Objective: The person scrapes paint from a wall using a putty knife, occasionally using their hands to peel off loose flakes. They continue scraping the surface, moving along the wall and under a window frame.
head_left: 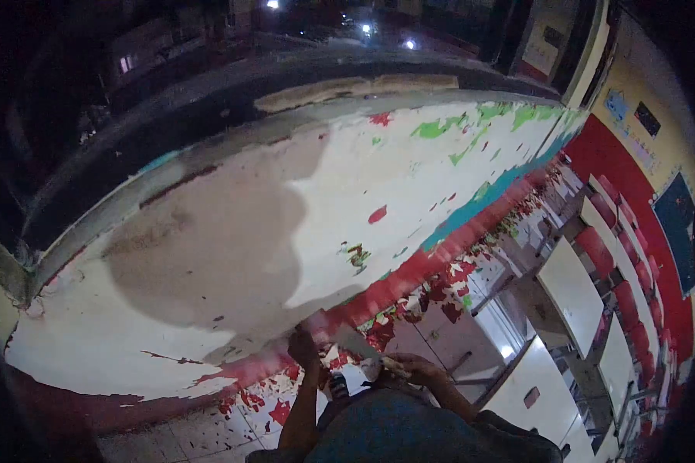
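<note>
My left hand (303, 349) is closed in a fist by the red band low on the wall. A small dark edge shows above its knuckles, but what it grips is too blurred to name. Lower right of it, my right hand (415, 370) closes around the handle end of a scraper (355, 341). The scraper's wide, pale flat blade points up and left, toward the wall's base. In front of me, the white wall (355, 193) carries patches of green, red and teal paint. Red paint (266, 369) along its bottom is partly peeled.
Peeled paint flakes (417, 305) litter the tiled floor (432, 328) along the wall. White tables (537, 386) and red chairs (594, 251) stand to the right. A window ledge (347, 85) runs above the wall, and my shadow (208, 247) falls across it.
</note>
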`<state>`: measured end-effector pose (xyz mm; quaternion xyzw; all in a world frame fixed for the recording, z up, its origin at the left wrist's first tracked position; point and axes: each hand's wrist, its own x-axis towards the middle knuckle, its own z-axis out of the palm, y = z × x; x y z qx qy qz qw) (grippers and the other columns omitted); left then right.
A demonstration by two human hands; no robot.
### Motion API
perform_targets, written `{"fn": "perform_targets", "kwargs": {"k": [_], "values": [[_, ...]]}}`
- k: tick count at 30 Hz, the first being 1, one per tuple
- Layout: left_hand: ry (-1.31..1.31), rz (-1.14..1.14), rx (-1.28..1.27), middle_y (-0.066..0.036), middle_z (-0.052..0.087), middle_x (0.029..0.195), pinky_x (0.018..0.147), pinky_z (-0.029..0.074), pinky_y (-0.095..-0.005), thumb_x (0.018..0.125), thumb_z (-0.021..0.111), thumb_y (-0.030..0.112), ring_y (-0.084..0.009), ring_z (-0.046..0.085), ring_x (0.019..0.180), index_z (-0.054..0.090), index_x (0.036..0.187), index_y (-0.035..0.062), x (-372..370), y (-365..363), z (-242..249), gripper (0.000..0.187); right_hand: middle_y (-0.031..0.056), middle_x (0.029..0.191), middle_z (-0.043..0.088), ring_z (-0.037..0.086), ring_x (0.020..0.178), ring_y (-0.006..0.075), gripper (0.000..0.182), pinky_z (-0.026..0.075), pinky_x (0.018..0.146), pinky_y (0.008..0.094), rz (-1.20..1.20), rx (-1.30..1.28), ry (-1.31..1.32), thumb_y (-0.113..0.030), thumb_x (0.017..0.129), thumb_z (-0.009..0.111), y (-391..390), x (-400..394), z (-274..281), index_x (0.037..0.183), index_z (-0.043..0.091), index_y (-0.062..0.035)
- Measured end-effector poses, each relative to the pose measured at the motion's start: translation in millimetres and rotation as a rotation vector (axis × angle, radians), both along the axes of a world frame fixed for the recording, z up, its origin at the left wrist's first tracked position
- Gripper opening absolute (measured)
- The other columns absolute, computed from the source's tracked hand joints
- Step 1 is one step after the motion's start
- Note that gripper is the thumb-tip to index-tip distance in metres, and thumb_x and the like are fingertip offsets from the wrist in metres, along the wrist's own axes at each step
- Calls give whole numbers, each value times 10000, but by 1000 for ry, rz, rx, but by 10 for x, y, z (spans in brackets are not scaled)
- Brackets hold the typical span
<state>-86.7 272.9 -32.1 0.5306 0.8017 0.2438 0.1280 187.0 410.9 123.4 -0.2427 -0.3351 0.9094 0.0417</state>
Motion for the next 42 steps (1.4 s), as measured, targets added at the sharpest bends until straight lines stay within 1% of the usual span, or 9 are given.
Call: {"fn": "perform_targets", "kwargs": {"k": [5,8,17,20,30,38,39,41,42], "values": [[236,59,9,-130,613,933,782,432,-429,849,563,311,-283,570,885,602,1006,52,43,288,-47,305,71,1051,583,579,926,156,545,461,818,309,162,-38,112,-136,833,647,360,54,191,1303,418,17],[-60,171,-110,-131,601,997,839,429,-426,887,535,329,-284,556,953,586,1069,43,10,262,189,343,71,1072,574,571,945,148,531,467,811,315,283,88,227,-129,827,654,624,-5,335,1288,431,11],[-759,517,339,-110,608,1020,799,449,-396,904,506,301,-255,568,939,596,1046,31,-151,746,777,318,90,1109,571,570,971,179,539,464,837,313,371,118,293,-93,826,638,954,-26,559,1305,414,15],[-872,545,423,-104,611,1028,785,456,-386,909,496,291,-245,572,935,600,1039,27,34,837,903,312,109,1137,560,566,1007,211,570,457,867,358,399,336,208,-72,812,626,1010,-113,560,1336,405,-24],[-983,574,582,-81,619,1054,741,479,-354,928,464,259,-212,586,919,611,1013,13,289,868,1271,299,119,932,616,613,795,198,415,502,699,342,310,279,322,-52,794,625,1022,-397,1295,1184,497,7],[-576,850,543,-74,631,991,703,481,-319,898,554,159,-150,587,869,626,869,9,346,488,1745,169,72,714,580,557,559,134,195,454,480,269,80,447,315,-153,877,557,816,-620,1613,1007,537,-8],[-161,884,587,-62,579,710,691,478,-313,894,578,202,-202,553,660,563,778,2,314,470,1906,231,60,688,567,545,532,122,181,441,456,258,88,457,335,-171,896,546,822,-670,1558,984,537,-14],[-410,746,991,-108,598,1004,760,473,-331,852,616,120,-210,585,880,550,1036,13,315,451,2727,223,40,664,535,513,493,104,177,414,431,250,137,583,298,-192,918,524,772,-729,1776,964,534,-21],[-171,715,966,-140,558,1083,815,455,-373,837,633,147,-259,554,971,515,1108,22,258,410,3105,321,30,652,519,496,474,96,180,400,418,246,153,644,278,-202,928,514,709,-770,1881,953,532,-25]]}}
